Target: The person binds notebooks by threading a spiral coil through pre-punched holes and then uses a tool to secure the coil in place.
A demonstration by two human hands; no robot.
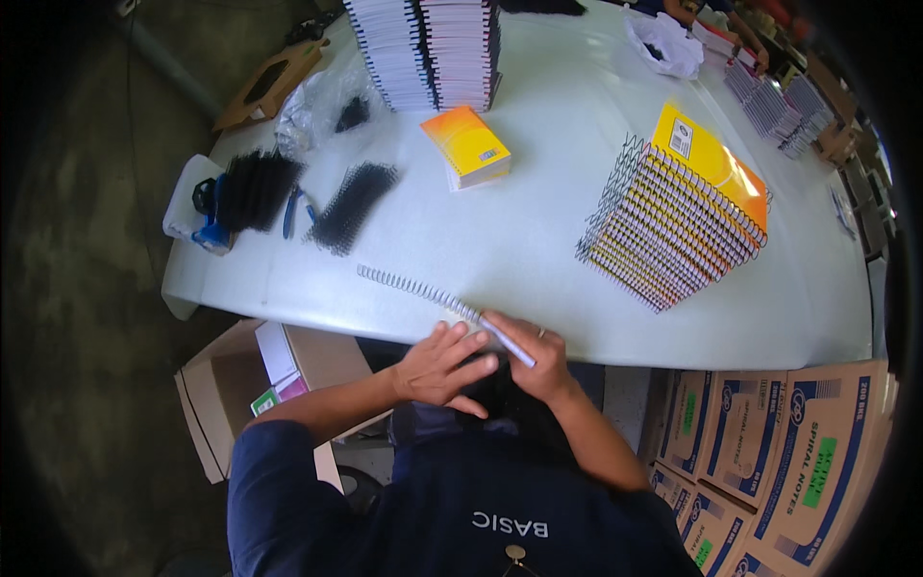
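At the table's front edge my right hand (536, 358) grips a thin notebook (508, 344), held edge-on with its white page edge showing. A spiral binding coil (409, 283) runs out from that notebook toward the left, most of its length sticking out over the table. My left hand (447, 367) is beside the coil with its fingers spread and straight, the fingertips close to where the coil meets the notebook. Whether they touch the coil I cannot tell. The notebook's cover is hidden from this angle.
On the white table (461, 231) stand a stack of spiral notebooks (673, 221), a small yellow-orange pile (468, 146) and tall page stacks (423, 53). Black coils (353, 207) and blue pliers (289, 212) lie left. Cartons (731, 433) flank me; another person's hand (760, 60) shows far right.
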